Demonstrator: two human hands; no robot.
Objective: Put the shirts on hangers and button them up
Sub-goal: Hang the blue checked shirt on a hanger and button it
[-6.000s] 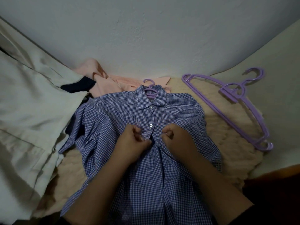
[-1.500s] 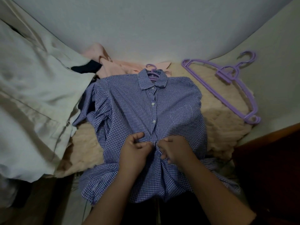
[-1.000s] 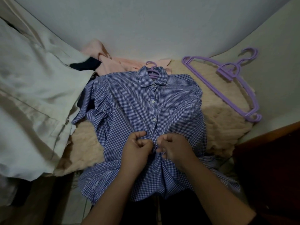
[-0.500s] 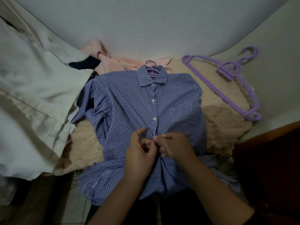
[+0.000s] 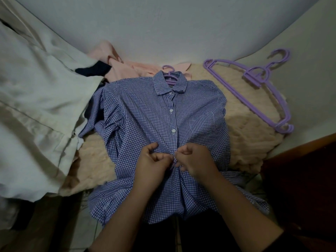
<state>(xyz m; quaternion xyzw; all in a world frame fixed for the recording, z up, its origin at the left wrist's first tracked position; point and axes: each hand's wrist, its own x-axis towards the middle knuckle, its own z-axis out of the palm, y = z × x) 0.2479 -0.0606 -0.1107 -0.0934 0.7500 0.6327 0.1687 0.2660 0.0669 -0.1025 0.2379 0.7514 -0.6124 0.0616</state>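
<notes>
Left hand (image 5: pixel 151 163) and right hand (image 5: pixel 195 160) are pinching the gingham shirt (image 5: pixel 145 113) placket edges together; placket is running 12-to-6, unbuttoned part toward 6.

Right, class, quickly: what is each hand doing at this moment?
Left hand: pinches the checked shirt at its front opening.
Right hand: pinches the same shirt's other front edge.

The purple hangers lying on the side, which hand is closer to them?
Right. The right hand pinches the checked shirt nearer the spare purple hangers; the left hand is farther.
</notes>
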